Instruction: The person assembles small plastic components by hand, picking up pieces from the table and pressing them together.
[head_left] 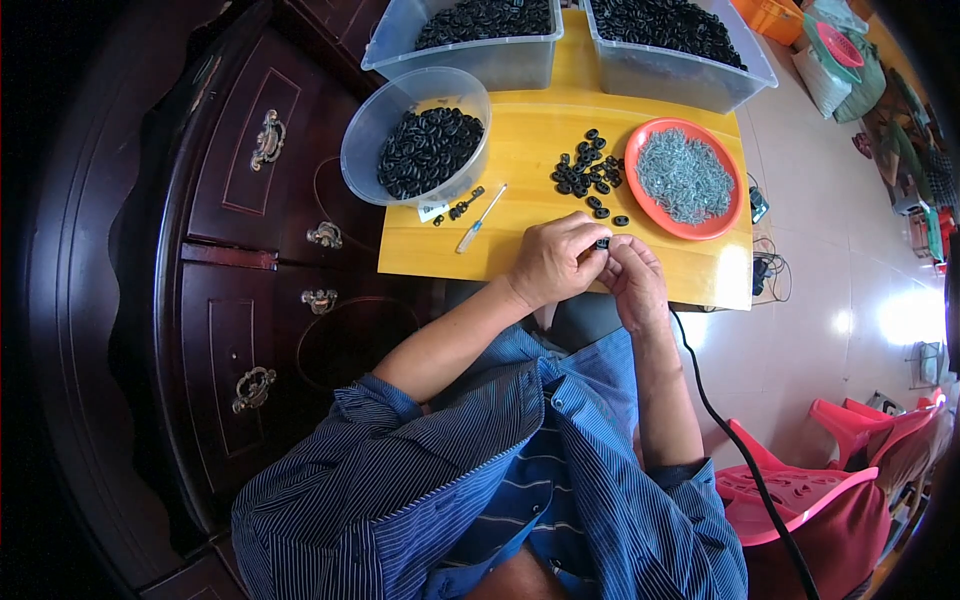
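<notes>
Clear tub (360, 140) of black pieces (430, 150) stands at left on desk (530, 130); screwdriver (480, 221) lies to its right. Left hand (555, 258): narrow grip, pinching black part (602, 243) above the near edge. Loose black links (583, 168) lie beyond. Right hand (637, 275): fingertips beside the part; whether its grip holds anything, cannot tell. Orange plate (688, 232) of silvery bits (685, 178), rightmost.

Glare blazing at frame right!
Floor (810, 270) flares white, cabinet (225, 160) sits dark at left, fisheye edges bend into black corners.
</notes>
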